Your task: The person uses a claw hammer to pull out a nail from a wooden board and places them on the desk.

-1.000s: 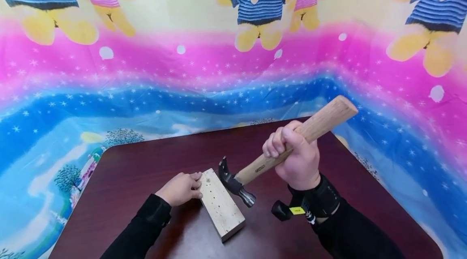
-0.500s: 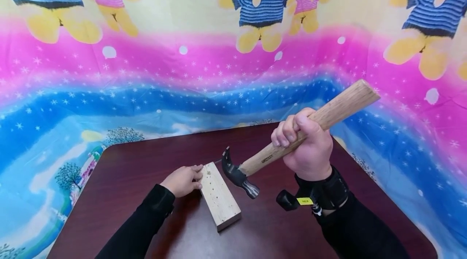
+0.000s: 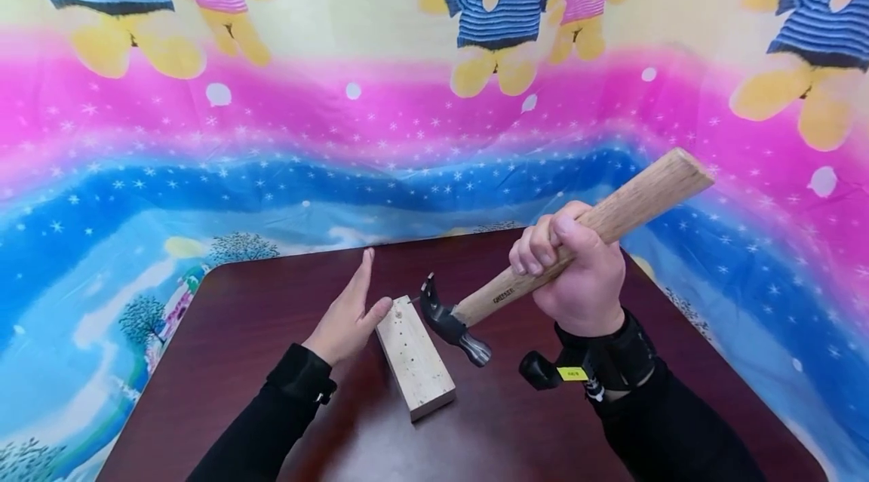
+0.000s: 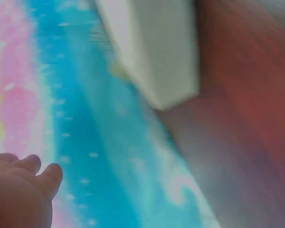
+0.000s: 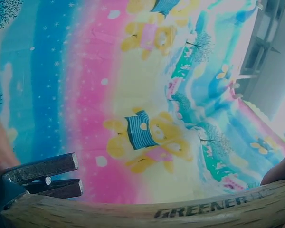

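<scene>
Hammer [image 3: 494, 296]: one, in right hand [image 3: 577, 269]; block [image 3: 417, 363]: one.

Right of block [image 3: 419, 369], hammer [image 3: 498, 295] obstructs

High head view, wrist closeups, shared backdrop [image 3: 407, 116]

Wooden block [image 4: 168, 52]: is blurring and running off the left wrist view's top;
Left hand [image 3: 345, 323]: is being cut off by that view's left and bottom edges;
Hammer [image 3: 498, 293]: is having part of its handle hidden by the right hand [image 3: 577, 274];
Bright dot [image 5: 48, 180]: is showing too small to identify between the claw prongs [image 5: 52, 167]
</scene>
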